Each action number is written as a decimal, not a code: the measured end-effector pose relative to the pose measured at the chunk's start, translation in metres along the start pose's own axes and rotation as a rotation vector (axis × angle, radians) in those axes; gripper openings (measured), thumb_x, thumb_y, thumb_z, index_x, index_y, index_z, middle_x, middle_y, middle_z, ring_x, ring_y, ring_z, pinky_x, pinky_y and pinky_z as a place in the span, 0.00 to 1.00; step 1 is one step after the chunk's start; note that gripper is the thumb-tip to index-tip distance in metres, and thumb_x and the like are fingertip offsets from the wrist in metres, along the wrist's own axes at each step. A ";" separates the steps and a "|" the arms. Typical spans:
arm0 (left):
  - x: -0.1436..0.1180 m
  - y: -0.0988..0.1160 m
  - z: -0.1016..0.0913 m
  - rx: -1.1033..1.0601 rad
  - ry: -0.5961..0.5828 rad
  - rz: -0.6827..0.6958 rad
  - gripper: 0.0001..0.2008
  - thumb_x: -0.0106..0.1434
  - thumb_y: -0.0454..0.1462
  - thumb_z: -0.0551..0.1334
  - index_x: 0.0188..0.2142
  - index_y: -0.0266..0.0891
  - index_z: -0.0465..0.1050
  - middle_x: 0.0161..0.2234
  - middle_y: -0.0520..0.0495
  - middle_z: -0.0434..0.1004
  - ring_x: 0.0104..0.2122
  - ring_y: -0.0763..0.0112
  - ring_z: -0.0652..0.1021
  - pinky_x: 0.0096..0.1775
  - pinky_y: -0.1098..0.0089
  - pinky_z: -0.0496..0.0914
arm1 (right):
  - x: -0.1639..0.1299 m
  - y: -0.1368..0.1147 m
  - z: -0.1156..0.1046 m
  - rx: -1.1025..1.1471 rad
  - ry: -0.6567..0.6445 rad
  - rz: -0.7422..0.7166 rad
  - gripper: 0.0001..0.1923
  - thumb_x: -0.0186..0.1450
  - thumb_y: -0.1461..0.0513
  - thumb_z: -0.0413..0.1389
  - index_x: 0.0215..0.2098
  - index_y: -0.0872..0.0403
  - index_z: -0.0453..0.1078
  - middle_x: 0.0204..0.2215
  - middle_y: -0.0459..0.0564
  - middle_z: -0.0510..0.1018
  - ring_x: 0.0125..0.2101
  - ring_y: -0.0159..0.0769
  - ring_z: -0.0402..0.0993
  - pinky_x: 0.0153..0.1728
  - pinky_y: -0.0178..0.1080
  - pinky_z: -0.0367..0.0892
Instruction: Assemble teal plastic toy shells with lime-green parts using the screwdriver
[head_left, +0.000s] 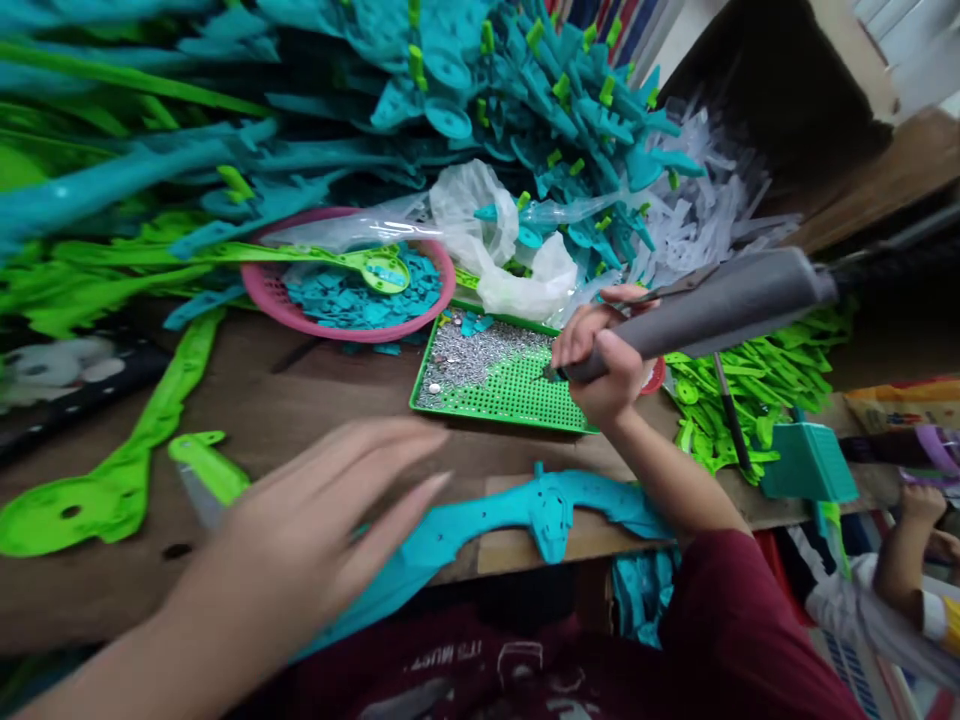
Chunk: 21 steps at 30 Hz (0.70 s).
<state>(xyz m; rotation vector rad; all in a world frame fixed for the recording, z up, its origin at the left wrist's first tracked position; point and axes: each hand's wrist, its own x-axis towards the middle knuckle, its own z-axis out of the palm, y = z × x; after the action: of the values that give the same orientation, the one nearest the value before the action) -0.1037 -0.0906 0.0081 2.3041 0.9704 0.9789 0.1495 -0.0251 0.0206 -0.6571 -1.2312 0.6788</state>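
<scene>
My right hand [604,365] is wrapped round a grey electric screwdriver [720,300], whose bit end points down at a green perforated tray [525,395]. Small silvery screws [480,350] fill the tray's left and back part. At the lower left, my left hand [330,490] is slightly blurred, fingers stretched out and thumb apart, with nothing visible in it. Below and beside it lies a long blue curved plastic part [551,510] along the table's front edge; the hand hides some of its left end, and I cannot tell whether they touch.
Behind the tray stands a pink basket [259,295] of small blue pieces. Blue plastic parts [450,80] are heaped at the back, lime-green parts [780,380] to the right. A lime-green part [112,490] lies at left. Another person's hand [922,505] shows at far right.
</scene>
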 end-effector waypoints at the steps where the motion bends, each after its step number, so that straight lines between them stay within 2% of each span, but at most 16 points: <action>1: 0.024 0.000 0.013 0.023 -0.013 0.081 0.17 0.70 0.43 0.60 0.56 0.42 0.72 0.53 0.43 0.77 0.51 0.58 0.78 0.55 0.59 0.72 | -0.002 -0.007 0.007 0.036 -0.042 -0.021 0.14 0.62 0.56 0.58 0.46 0.45 0.64 0.16 0.35 0.63 0.15 0.30 0.62 0.15 0.32 0.62; 2: 0.047 -0.001 0.027 0.016 -0.031 0.142 0.20 0.70 0.46 0.60 0.57 0.39 0.72 0.55 0.39 0.76 0.53 0.56 0.77 0.55 0.57 0.72 | -0.003 -0.013 0.011 0.062 -0.072 -0.040 0.13 0.63 0.57 0.58 0.46 0.45 0.65 0.16 0.35 0.64 0.15 0.29 0.61 0.14 0.32 0.62; 3: 0.070 -0.003 0.041 -0.004 -0.106 0.192 0.20 0.70 0.46 0.60 0.56 0.37 0.73 0.56 0.38 0.75 0.55 0.55 0.76 0.54 0.57 0.72 | -0.005 -0.017 0.013 0.074 -0.093 -0.055 0.13 0.63 0.57 0.58 0.46 0.45 0.65 0.16 0.35 0.64 0.14 0.29 0.60 0.14 0.32 0.62; 5: 0.104 -0.011 0.066 -0.012 -0.226 0.282 0.15 0.72 0.42 0.57 0.49 0.38 0.77 0.48 0.41 0.80 0.48 0.61 0.79 0.48 0.63 0.74 | -0.008 -0.020 0.009 0.061 -0.099 -0.080 0.13 0.64 0.57 0.57 0.46 0.45 0.65 0.17 0.36 0.64 0.15 0.29 0.60 0.15 0.32 0.63; 7: 0.121 -0.022 0.084 0.092 -0.340 0.324 0.15 0.73 0.40 0.55 0.39 0.38 0.80 0.38 0.44 0.82 0.39 0.66 0.81 0.42 0.67 0.73 | -0.008 -0.020 -0.002 0.027 -0.060 -0.103 0.13 0.64 0.58 0.57 0.47 0.45 0.65 0.18 0.36 0.65 0.15 0.30 0.62 0.16 0.33 0.64; 9: 0.124 -0.035 0.096 0.266 -0.425 0.347 0.17 0.73 0.38 0.55 0.33 0.36 0.79 0.35 0.43 0.82 0.37 0.65 0.81 0.40 0.67 0.71 | -0.007 -0.019 -0.016 -0.019 -0.003 -0.115 0.14 0.63 0.59 0.57 0.48 0.45 0.65 0.18 0.36 0.65 0.16 0.30 0.64 0.17 0.33 0.65; 10: 0.124 -0.041 0.100 0.339 -0.448 0.366 0.16 0.73 0.37 0.55 0.33 0.35 0.79 0.37 0.41 0.83 0.40 0.63 0.81 0.42 0.65 0.71 | -0.005 -0.019 -0.023 -0.046 0.034 -0.113 0.14 0.63 0.59 0.57 0.47 0.45 0.65 0.18 0.36 0.64 0.17 0.30 0.64 0.17 0.33 0.65; 12: 0.124 -0.049 0.111 0.391 -0.471 0.455 0.15 0.73 0.38 0.56 0.41 0.32 0.80 0.48 0.36 0.82 0.49 0.58 0.79 0.48 0.62 0.70 | -0.001 -0.019 -0.033 -0.102 0.119 -0.098 0.12 0.62 0.59 0.56 0.45 0.44 0.66 0.18 0.36 0.64 0.17 0.30 0.65 0.17 0.33 0.65; 14: 0.130 -0.051 0.126 0.317 -0.504 0.590 0.19 0.74 0.43 0.54 0.53 0.32 0.75 0.59 0.36 0.75 0.59 0.57 0.74 0.57 0.61 0.65 | 0.004 -0.019 -0.040 -0.132 0.192 -0.086 0.09 0.61 0.59 0.56 0.40 0.46 0.66 0.17 0.36 0.62 0.17 0.30 0.64 0.18 0.34 0.65; 16: 0.141 -0.048 0.141 0.225 -0.575 0.695 0.23 0.75 0.47 0.53 0.59 0.36 0.71 0.63 0.39 0.71 0.62 0.61 0.71 0.62 0.62 0.60 | 0.008 -0.018 -0.044 -0.135 0.227 -0.073 0.05 0.60 0.58 0.56 0.35 0.48 0.66 0.16 0.37 0.61 0.17 0.29 0.64 0.19 0.34 0.64; 19: 0.155 -0.044 0.149 0.246 -0.627 0.660 0.23 0.72 0.48 0.57 0.58 0.36 0.72 0.61 0.38 0.73 0.61 0.59 0.72 0.62 0.61 0.60 | 0.006 -0.009 -0.053 -0.141 0.219 -0.031 0.07 0.61 0.57 0.57 0.31 0.49 0.64 0.17 0.37 0.61 0.17 0.28 0.64 0.19 0.35 0.63; 21: 0.153 -0.044 0.139 0.326 -0.588 0.574 0.22 0.70 0.46 0.60 0.54 0.31 0.75 0.60 0.32 0.74 0.62 0.53 0.72 0.62 0.58 0.60 | 0.001 0.001 -0.060 -0.159 0.218 0.010 0.08 0.62 0.56 0.59 0.34 0.49 0.65 0.17 0.36 0.64 0.17 0.28 0.65 0.21 0.35 0.64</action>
<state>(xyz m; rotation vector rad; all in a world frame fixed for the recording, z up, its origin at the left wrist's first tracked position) 0.0588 0.0347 -0.0424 2.9718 0.2329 0.2708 0.2085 -0.0281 0.0079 -0.8465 -1.0864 0.5060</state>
